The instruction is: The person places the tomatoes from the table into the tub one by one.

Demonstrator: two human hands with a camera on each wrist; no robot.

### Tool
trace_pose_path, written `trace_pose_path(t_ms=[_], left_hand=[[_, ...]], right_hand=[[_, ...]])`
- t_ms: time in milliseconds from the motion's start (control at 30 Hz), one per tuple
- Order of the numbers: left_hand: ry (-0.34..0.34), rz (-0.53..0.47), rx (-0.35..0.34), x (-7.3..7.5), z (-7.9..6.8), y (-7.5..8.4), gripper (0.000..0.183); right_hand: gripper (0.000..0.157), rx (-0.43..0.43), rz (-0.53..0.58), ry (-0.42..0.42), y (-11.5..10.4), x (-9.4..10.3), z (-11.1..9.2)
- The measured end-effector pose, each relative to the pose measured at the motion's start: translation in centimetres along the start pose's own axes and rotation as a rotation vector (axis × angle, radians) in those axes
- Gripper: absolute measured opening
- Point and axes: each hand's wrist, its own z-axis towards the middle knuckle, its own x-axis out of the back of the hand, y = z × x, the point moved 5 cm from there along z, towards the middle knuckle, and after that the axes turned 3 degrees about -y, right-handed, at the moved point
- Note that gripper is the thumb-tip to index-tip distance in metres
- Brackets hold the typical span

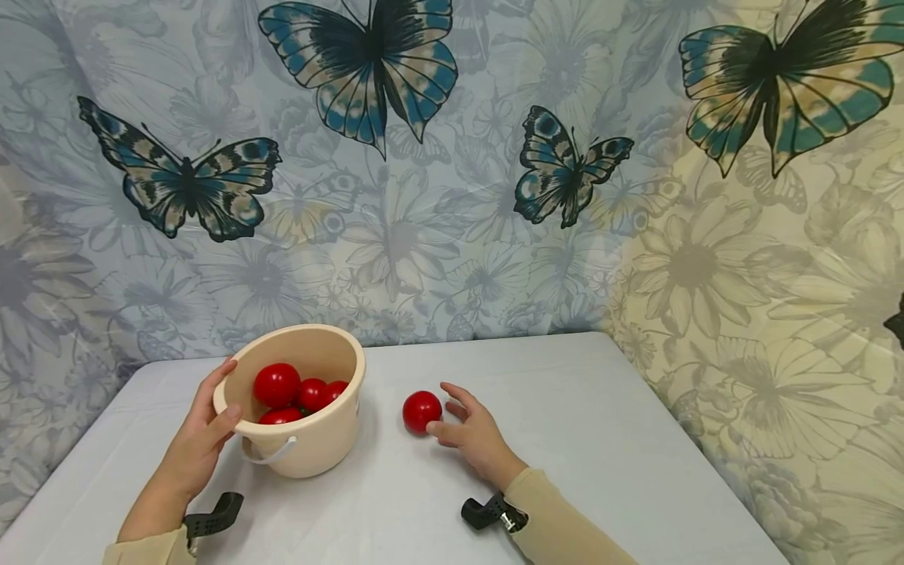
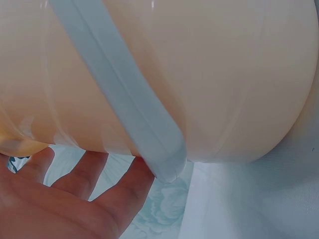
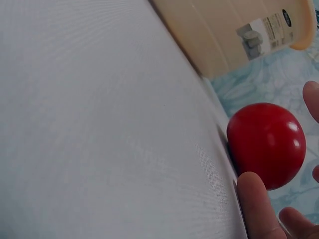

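Note:
In the head view a cream plastic bucket (image 1: pixel 332 439) stands at the left of the table, several glossy red tomatoes (image 1: pixel 277 384) inside it. My left hand (image 1: pixel 201 435) grips its rim from the left, thumb over the edge and fingers along the far side. The pale handle (image 2: pixel 124 94) hangs down across the bucket's side in the left wrist view. One more tomato (image 1: pixel 422 412) sits on the table to the right of the bucket. Right beside it is my right hand (image 1: pixel 480 439), fingers parted around its right side, the thumb (image 3: pixel 255 201) at its surface.
A white cloth (image 1: pixel 565 408) covers the table. Behind it hangs a fabric backdrop (image 1: pixel 424 259) with butterflies and flowers. A black wrist mount (image 1: pixel 215 514) sits on the left wrist, and another black mount (image 1: pixel 494 512) on the right. The bucket bears a printed label (image 3: pixel 264 35).

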Motion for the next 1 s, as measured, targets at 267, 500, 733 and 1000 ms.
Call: trace_pose_path(t_ms=[267, 500, 733, 1000], left_hand=[[0.0, 0.007, 0.0, 0.2, -0.1, 0.0, 0.062], [-0.005, 0.004, -0.003, 0.2, 0.0, -0.2, 0.062], [0.001, 0.006, -0.001, 0.3, 0.1, -0.2, 0.062], [0.002, 0.004, -0.002, 0.2, 0.1, 0.0, 0.062]], right_hand=[[0.078, -0.002, -0.083, 0.001, 0.3, -0.6, 0.8], [0.077, 0.029, -0.105, -0.013, 0.3, -1.1, 1.4], [0.077, 0.059, -0.174, -0.018, -0.1, -1.7, 2.0], [0.077, 0.06, -0.256, -0.012, -0.1, -2.3, 2.6]])
